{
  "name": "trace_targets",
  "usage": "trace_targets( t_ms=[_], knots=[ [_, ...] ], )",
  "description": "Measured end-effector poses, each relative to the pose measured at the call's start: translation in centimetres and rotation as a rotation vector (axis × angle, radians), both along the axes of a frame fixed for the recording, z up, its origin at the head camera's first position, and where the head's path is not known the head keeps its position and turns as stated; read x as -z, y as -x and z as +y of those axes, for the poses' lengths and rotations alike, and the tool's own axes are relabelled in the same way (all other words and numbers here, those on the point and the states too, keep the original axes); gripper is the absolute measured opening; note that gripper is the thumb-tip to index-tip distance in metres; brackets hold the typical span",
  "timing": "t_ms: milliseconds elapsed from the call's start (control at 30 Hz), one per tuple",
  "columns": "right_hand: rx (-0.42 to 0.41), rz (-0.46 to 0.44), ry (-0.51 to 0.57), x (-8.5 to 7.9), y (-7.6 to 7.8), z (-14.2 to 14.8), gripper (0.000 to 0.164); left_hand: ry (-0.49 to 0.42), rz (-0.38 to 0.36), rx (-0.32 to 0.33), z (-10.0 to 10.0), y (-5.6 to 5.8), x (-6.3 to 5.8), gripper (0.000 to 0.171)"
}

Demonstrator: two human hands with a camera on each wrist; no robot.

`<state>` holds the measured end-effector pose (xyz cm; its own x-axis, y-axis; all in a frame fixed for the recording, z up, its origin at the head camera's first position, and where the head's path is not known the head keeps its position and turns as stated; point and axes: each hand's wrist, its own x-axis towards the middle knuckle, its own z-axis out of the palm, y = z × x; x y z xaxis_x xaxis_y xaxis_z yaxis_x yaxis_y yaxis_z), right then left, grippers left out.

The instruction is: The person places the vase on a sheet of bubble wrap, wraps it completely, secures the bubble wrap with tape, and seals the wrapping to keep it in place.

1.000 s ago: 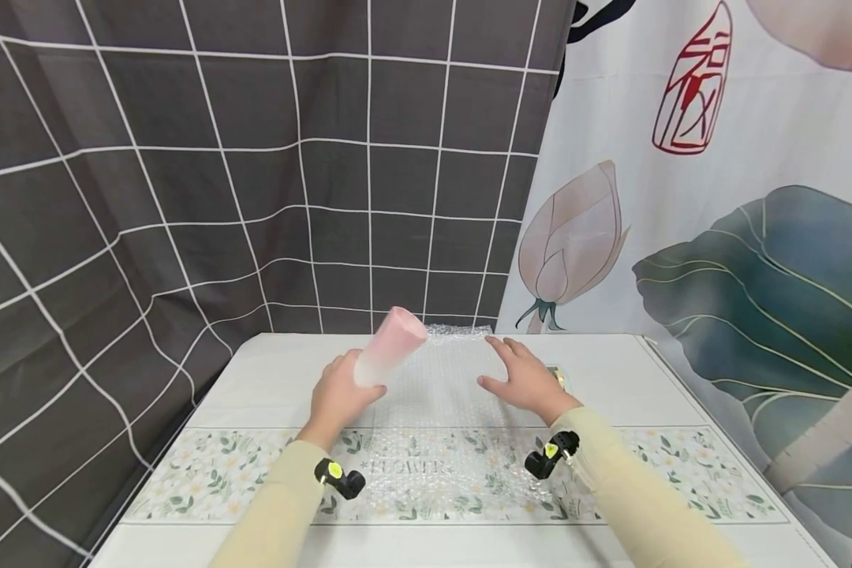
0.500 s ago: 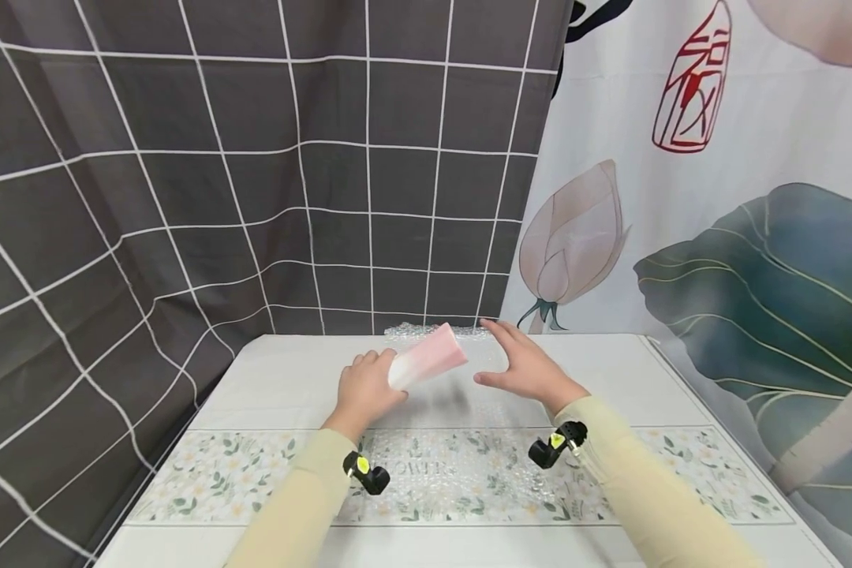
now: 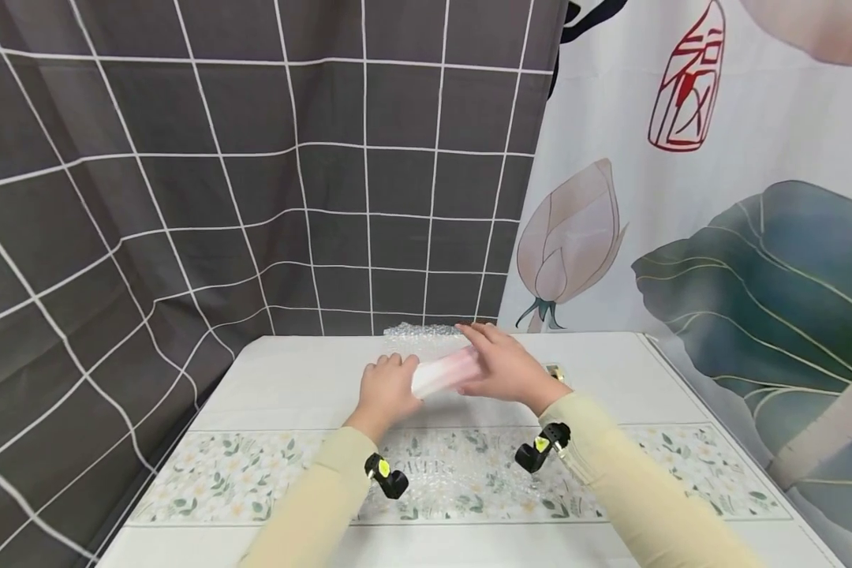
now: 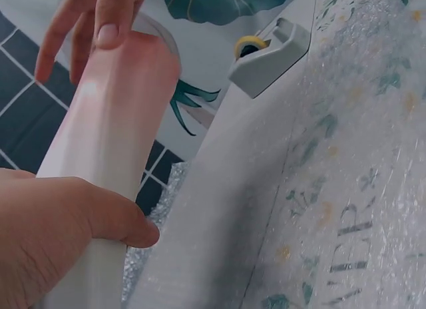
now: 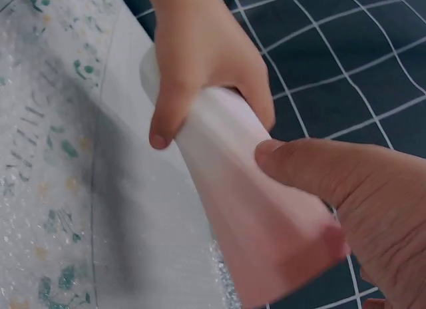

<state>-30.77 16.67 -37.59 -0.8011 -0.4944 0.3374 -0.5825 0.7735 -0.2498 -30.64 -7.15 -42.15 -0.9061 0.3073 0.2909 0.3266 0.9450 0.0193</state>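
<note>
One pink-and-white vase is hanging between two hands above the table, and we are seeing it slantwise, near the far edge and roughly midway between the left and right edges. A shadow beneath it in both wrist views is telling us it is standing clear of the surface. The left hand is grasping the white end, its thumb wrapping over the side. The right hand is holding the pink end, thumb pressing on one face and the other fingers lying beyond it, partly hidden from us.

Bubble wrap is spreading flat below, running from the far edge towards the near edge over a printed floral band. A tape dispenser is sitting by the far edge, on the right-hand side of the table.

By its look, we are judging the vase stiff, fairly light and probably breakable, perhaps glass or ceramic, though we are only guessing at the material. Its smooth sides are likely being slippery, so we are favouring a full wrap around the white part, with the second hand steadying the pink end gently and sparing its rim from hard pinching.
</note>
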Motion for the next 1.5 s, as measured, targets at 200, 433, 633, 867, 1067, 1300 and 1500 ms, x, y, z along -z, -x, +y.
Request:
trace_targets(
  t_ms=[200, 433, 633, 867, 1067, 1300, 1500],
  knots=[
    [-0.005, 0.093, -0.177, 1.1, -0.4, -1.0, 0.094, 0.075, 0.016, 0.026, 1.3, -0.3, 0.0, 0.057],
    [-0.017, 0.201, -0.309, 1.9, -0.9, -1.3, 0.08, 0.116, 0.056, 0.058, 2.3, -0.5, -0.5, 0.054],
    [-0.031, 0.267, -0.356, 2.6, -0.9, -1.1, 0.063, 0.151, 0.084, 0.07, 2.4, -0.7, -0.2, 0.055],
    [-0.05, 0.273, -0.367, 3.9, -1.0, -0.7, 0.064, 0.15, 0.088, 0.091, 2.4, -0.9, 0.7, 0.055],
    [-0.047, 0.227, -0.356, 4.8, -1.4, -0.7, 0.066, 0.165, 0.078, 0.111, 2.3, -1.1, 1.5, 0.059],
    [-0.048, 0.179, -0.329, 6.2, -1.7, -0.4, 0.067, 0.153, 0.048, 0.138, 2.4, -1.6, 2.4, 0.059],
    [-0.045, 0.156, -0.323, 7.5, -2.0, -0.2, 0.067, 0.147, 0.042, 0.156, 2.4, -1.7, 3.6, 0.06]
  ],
)
